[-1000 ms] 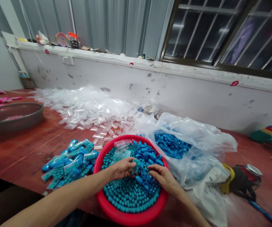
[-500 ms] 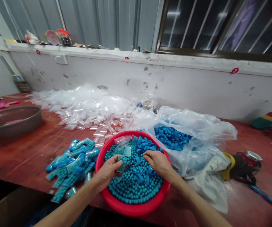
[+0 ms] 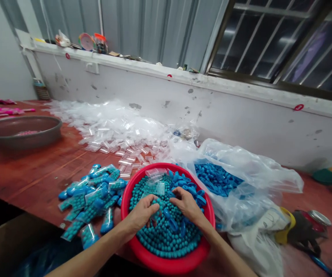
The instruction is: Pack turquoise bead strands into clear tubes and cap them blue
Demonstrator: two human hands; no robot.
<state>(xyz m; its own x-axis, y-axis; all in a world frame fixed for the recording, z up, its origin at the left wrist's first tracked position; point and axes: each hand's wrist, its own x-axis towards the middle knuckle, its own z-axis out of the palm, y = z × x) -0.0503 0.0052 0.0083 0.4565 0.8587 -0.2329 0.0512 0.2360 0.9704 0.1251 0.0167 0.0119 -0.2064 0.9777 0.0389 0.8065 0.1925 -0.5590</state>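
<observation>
A red basin (image 3: 210,215) holds many teal beads (image 3: 168,244), with blue plastic pieces (image 3: 181,181) heaped at its back right. Small clear packets (image 3: 156,174) lie on the beads near the back rim. Over the middle of the basin, my left hand (image 3: 143,212) has its fingers curled around a clear packet, which is hard to see against the beads. Facing it from the right, my right hand (image 3: 185,204) has thumb and forefinger apart, with nothing visible between them. Left of the basin lie packets filled with teal beads and blue pieces (image 3: 89,202).
Many clear packets (image 3: 120,123) spread along the wall. An open plastic bag of blue pieces (image 3: 216,179) lies right of the basin, near a white cloth bag (image 3: 258,240) and a lidded jar (image 3: 318,219). A grey basin (image 3: 22,134) sits at the left.
The view has tilted and shifted, so the scene sits differently. My right hand's fingers have parted from a pinch near the blue pieces, and the hand is nearer my left hand.
</observation>
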